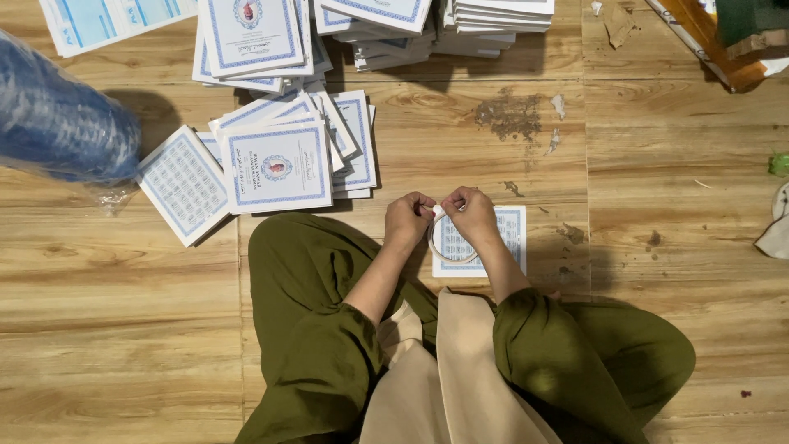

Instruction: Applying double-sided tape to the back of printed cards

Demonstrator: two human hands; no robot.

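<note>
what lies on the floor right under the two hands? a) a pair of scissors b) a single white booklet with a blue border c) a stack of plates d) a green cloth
b: the left hand and right hand hold a tape roll above one blue-bordered booklet lying flat on the wooden floor.

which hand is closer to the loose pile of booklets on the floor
Left. The left hand is just right of and below the loose pile of booklets; the right hand is farther right, over a single booklet.
</note>
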